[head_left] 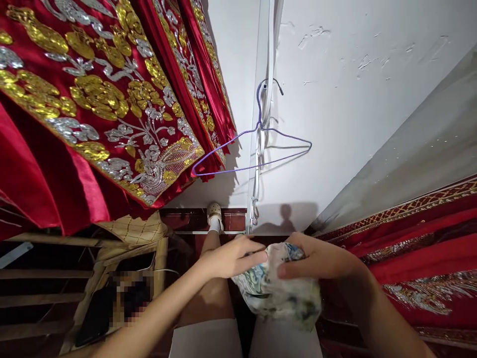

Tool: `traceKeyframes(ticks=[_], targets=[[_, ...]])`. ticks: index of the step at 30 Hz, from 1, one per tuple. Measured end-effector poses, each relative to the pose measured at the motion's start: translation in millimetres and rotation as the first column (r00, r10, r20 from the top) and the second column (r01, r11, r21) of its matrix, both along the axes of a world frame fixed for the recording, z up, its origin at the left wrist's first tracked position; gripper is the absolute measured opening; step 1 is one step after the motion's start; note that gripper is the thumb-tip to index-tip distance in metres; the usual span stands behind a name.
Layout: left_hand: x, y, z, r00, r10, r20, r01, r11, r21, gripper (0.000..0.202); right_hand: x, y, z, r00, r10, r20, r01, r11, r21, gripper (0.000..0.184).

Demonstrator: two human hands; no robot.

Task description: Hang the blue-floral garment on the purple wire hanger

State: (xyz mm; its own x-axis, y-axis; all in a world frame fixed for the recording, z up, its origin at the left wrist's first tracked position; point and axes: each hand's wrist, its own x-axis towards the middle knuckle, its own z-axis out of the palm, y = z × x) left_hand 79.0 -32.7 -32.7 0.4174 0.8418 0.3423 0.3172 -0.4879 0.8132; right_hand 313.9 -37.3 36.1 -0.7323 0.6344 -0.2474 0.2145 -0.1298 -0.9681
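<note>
A: What did the two hands have, from where you sat?

B: One thing between them. I had the left hand (238,256) and the right hand (324,256) on a crumpled cloth (276,298), white with green and blue patterning.

A: How did the grip look?

B: Narrow on both sides, each hand pinching the cloth. The left one had its upper left edge; the right one had its upper right part, with the thumb across the front. Some fingers were hidden behind it, so I couldn't tell how far they curled round.

A: And where was the cloth?

B: Near, around the middle, above the person's pale shorts (204,338). Its lower part looked blurred to me.

A: What lay farther off?

B: I saw a purple hanger (260,124) in the middle, well apart from the hands, in front of a white wall (354,104). Its left end overlapped my view of some red embroidered fabric (100,97) on the far left.

A: Anything closer in?

B: A wooden frame (161,263) on the near left, with a flat black object (91,323) by it, more red cloth (421,253) on the right, and a foot in a beige clog (214,211) ahead.
</note>
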Motion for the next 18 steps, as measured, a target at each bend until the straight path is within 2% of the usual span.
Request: traceKeyframes(ticks=[1,2,3,4,5,6,7,8,10,11,13,15,18], targets=[[-9.3,-0.4,-6.8,0.997,-0.039,-0.060,0.035,0.998,-0.059,0.053,4.4,4.5,5.3,0.996,-0.081,0.045,0.076,0.992,0.105,0.022],[-20.5,-0.7,-11.6,0.987,-0.099,-0.128,0.084,0.990,-0.117,0.053,8.3,11.0,9.3,0.980,-0.182,0.074,0.161,0.960,0.229,0.022],[-32.9,-1.0,-14.1,0.969,-0.145,-0.200,0.113,0.980,-0.166,0.052,11.2,19.8,11.9,0.954,-0.292,0.068,0.248,0.896,0.368,0.020],[-45.7,-1.6,-14.4,0.953,-0.137,-0.270,0.087,0.978,-0.187,0.051,12.7,30.9,12.8,0.917,-0.398,0.022,0.335,0.799,0.499,0.016],[-58.2,-2.5,-12.5,0.932,-0.110,-0.346,0.045,0.981,-0.190,0.050,12.4,44.1,12.2,0.870,-0.490,-0.053,0.420,0.680,0.602,0.013],[-69.4,-3.9,-9.0,0.900,-0.080,-0.428,0.000,0.983,-0.183,0.049,10.1,58.8,10.2,0.824,-0.552,-0.128,0.485,0.570,0.663,0.016],[-78.8,-5.8,-4.2,0.859,-0.048,-0.510,-0.045,0.985,-0.168,0.047,5.8,74.5,6.7,0.792,-0.584,-0.176,0.523,0.500,0.691,0.028],[-86.3,-7.8,1.0,0.810,-0.011,-0.586,-0.089,0.986,-0.141,0.045,-0.2,90.3,2.2,0.778,-0.599,-0.192,0.537,0.475,0.697,0.043],[-96.2,-11.2,10.5,0.702,0.069,-0.708,-0.171,0.983,-0.074,0.034,-14.9,119.0,-8.9,0.794,-0.592,-0.137,0.503,0.514,0.695,0.064],[-99.4,-11.8,13.9,0.653,0.101,-0.751,-0.200,0.979,-0.042,0.030,-22.0,130.3,-14.5,0.810,-0.578,-0.097,0.467,0.538,0.702,0.066],[-105.4,-9.1,17.6,0.590,0.157,-0.792,-0.239,0.971,0.015,0.030,-31.6,144.2,-23.5,0.823,-0.566,-0.046,0.413,0.540,0.733,0.055],[-112.8,-1.5,19.2,0.590,0.221,-0.777,-0.276,0.959,0.064,0.035,-32.5,145.0,-27.9,0.823,-0.567,-0.016,0.379,0.529,0.759,0.038],[-123.4,15.1,23.1,0.680,0.331,-0.655,-0.323,0.936,0.138,0.035,-20.1,126.6,-25.5,0.826,-0.563,-0.017,0.391,0.552,0.736,0.023]])
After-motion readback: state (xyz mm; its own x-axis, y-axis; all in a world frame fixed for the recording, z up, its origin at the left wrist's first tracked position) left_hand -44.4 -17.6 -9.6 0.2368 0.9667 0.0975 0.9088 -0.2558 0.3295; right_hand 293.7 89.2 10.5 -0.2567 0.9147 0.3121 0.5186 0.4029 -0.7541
